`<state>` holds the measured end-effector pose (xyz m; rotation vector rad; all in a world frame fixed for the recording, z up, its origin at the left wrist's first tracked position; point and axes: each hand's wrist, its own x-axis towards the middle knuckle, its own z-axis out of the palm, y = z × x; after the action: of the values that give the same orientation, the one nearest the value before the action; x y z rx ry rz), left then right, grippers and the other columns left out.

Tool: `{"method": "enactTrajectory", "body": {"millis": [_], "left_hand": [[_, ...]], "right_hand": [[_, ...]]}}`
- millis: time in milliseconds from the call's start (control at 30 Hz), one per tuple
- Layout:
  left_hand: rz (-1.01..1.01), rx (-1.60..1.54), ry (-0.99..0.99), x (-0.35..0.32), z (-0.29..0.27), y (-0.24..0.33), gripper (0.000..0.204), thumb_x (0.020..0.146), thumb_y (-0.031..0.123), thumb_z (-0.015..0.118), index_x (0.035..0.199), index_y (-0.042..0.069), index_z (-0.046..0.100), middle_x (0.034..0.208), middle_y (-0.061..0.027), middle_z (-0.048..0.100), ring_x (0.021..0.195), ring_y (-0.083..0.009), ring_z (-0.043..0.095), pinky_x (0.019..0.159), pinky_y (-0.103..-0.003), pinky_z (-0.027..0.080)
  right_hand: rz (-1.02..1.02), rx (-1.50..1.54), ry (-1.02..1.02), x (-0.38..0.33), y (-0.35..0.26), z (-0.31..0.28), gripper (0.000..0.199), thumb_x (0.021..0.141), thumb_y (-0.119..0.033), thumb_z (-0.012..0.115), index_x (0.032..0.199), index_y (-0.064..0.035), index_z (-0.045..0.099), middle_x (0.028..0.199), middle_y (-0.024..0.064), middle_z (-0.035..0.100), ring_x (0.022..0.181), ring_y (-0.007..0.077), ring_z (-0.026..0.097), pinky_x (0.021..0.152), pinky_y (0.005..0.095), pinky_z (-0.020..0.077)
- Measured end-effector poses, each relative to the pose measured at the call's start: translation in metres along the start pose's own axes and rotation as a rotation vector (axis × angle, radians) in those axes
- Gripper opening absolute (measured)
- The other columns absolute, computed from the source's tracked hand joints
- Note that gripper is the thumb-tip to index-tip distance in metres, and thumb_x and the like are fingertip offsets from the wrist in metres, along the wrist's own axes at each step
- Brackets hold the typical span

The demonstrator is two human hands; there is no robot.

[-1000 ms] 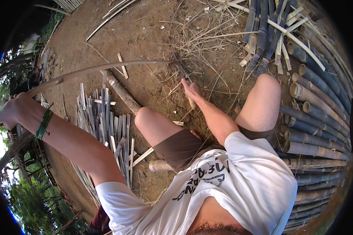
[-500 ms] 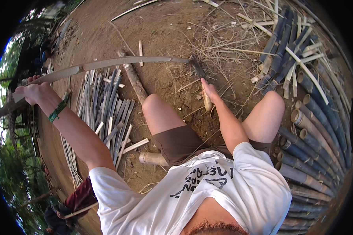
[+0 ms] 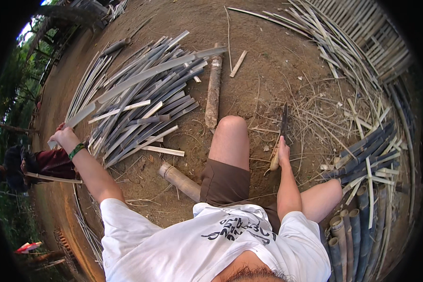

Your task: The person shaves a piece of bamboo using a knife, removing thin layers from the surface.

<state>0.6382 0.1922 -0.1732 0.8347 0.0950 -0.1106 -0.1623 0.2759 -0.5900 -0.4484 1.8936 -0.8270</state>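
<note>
My left hand (image 3: 66, 135), stretched out to the left, is closed round one end of a long split bamboo strip (image 3: 143, 80). The strip reaches across and above a heap of split bamboo slats (image 3: 152, 115), its far end over a rough log (image 3: 214, 89). Beyond my right knee area, my right hand (image 3: 284, 152) grips the pale wooden handle of a machete (image 3: 284, 121). Its dark blade points away from me, low over the soil. Strip and blade are well apart. Part of the handle is hidden by my fingers.
A short bamboo piece (image 3: 179, 181) lies beside my left thigh. Dry shavings (image 3: 315, 110) cover the ground at right, with dark bamboo lengths (image 3: 366, 152) and stacked poles (image 3: 355, 230) nearer. A person in dark red clothing (image 3: 56, 162) is at far left. A slatted bamboo panel (image 3: 376, 37) stands far right.
The view has turned left. The bamboo strip's far end, earlier at the machete blade, has swung left away from it over the slat heap. Both hands keep their holds.
</note>
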Motion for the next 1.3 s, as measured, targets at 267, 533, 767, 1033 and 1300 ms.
{"method": "enactTrajectory", "body": {"millis": [267, 533, 767, 1033, 1300], "left_hand": [[0.047, 0.756, 0.064, 0.028, -0.055, -0.114, 0.089, 0.091, 0.059, 0.054, 0.141, -0.014, 0.038, 0.151, -0.0256, 0.038, 0.133, -0.0409, 0.043, 0.107, -0.052, 0.038], [-0.259, 1.053, -0.732, -0.102, -0.233, -0.285, 0.065, 0.094, 0.042, 0.067, 0.135, -0.005, 0.047, 0.126, -0.0131, 0.059, 0.113, -0.022, 0.058, 0.1, -0.033, 0.043], [-0.259, 0.984, -1.212, -0.31, -0.161, -0.291, 0.059, 0.099, 0.038, 0.058, 0.144, 0.005, 0.039, 0.135, -0.0137, 0.059, 0.128, -0.0228, 0.052, 0.108, -0.041, 0.033], [-0.27, 0.584, -1.849, -0.591, -0.123, -0.25, 0.044, 0.103, 0.029, 0.053, 0.136, 0.001, 0.045, 0.121, -0.0143, 0.066, 0.116, -0.0204, 0.058, 0.1, -0.034, 0.042], [-0.323, 0.616, -2.626, -0.759, -0.285, -0.319, 0.057, 0.097, 0.028, 0.063, 0.14, -0.002, 0.041, 0.125, -0.0172, 0.061, 0.109, -0.023, 0.061, 0.093, -0.035, 0.049]], "right_hand": [[0.033, -0.198, 0.007, 0.01, 0.011, 0.001, 0.074, 0.092, -0.068, 0.048, 0.114, 0.002, 0.063, 0.095, 0.0138, 0.065, 0.085, 0.0265, 0.063, 0.079, 0.0419, 0.0475], [-0.088, -0.582, 0.181, -0.027, 0.001, 0.054, 0.062, 0.081, -0.045, 0.071, 0.12, 0.0005, 0.055, 0.113, 0.0247, 0.066, 0.107, 0.0403, 0.064, 0.091, 0.0493, 0.0498], [-0.054, -0.49, 0.192, -0.049, 0.034, 0.032, 0.062, 0.082, -0.04, 0.069, 0.124, 0.0026, 0.051, 0.109, 0.0243, 0.067, 0.1, 0.0383, 0.066, 0.085, 0.0458, 0.0536], [-0.307, 0.422, 0.058, -0.094, -0.125, -0.069, 0.031, 0.085, -0.029, 0.067, 0.088, 0.0008, 0.06, 0.062, 0.0049, 0.053, 0.048, 0.0155, 0.051, 0.042, 0.0322, 0.0418], [-0.807, 0.762, 0.023, -0.198, -0.188, -0.196, 0.038, 0.087, -0.033, 0.071, 0.1, -0.0015, 0.054, 0.07, 0.0042, 0.057, 0.055, 0.0156, 0.059, 0.049, 0.0328, 0.0502]]}}
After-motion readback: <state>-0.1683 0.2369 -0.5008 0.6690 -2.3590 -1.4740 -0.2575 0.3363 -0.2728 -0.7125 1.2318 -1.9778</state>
